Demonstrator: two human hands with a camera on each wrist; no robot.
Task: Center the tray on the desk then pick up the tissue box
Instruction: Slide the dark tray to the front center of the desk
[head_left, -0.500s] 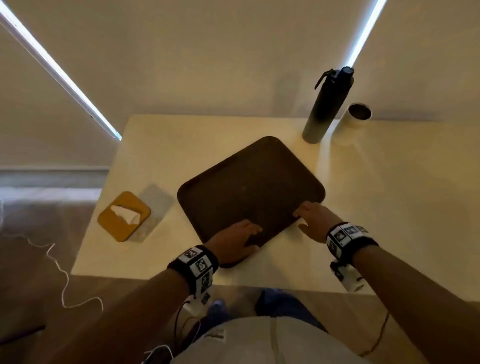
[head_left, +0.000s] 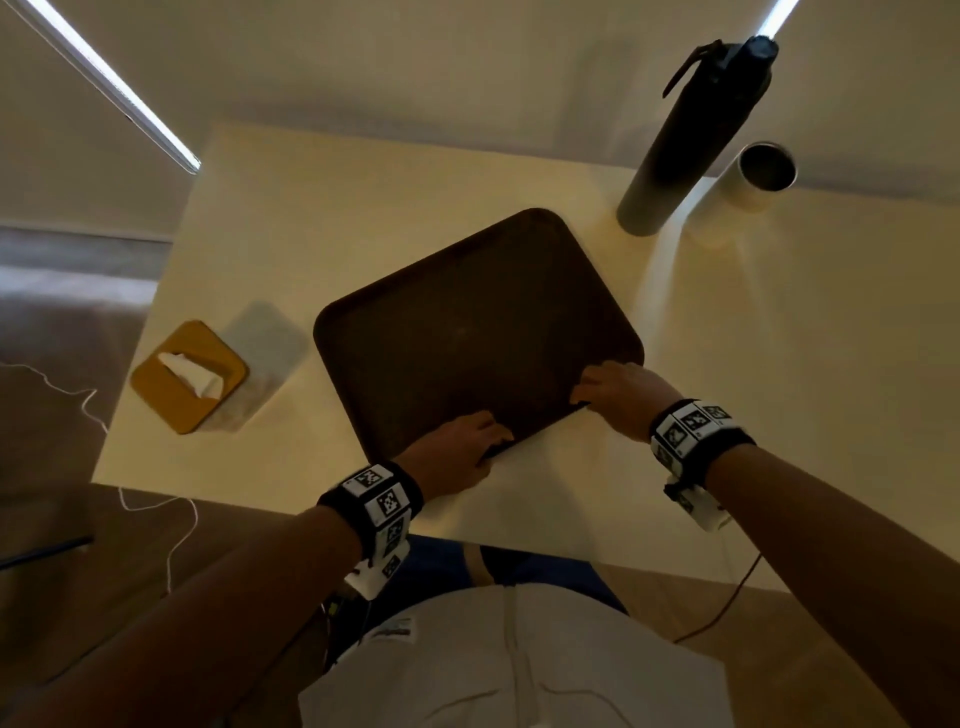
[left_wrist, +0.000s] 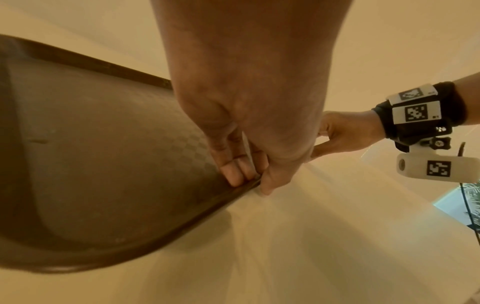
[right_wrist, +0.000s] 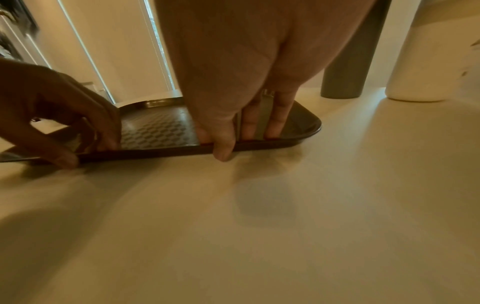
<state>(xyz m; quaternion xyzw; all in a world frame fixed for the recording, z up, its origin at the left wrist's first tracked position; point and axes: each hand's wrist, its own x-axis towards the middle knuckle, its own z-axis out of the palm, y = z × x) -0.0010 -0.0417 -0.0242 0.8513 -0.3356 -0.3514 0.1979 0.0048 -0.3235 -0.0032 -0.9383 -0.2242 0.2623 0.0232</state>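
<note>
Both our hands on the tray.
Our left hand (head_left: 457, 452) and right hand (head_left: 621, 397) each pinch the near rim of the tray (head_left: 467, 322) on the worktop (head_left: 779, 364).

Left hand (head_left: 457, 451) and right hand (head_left: 621, 397), each grip pinched, fingers above thumb.
</note>
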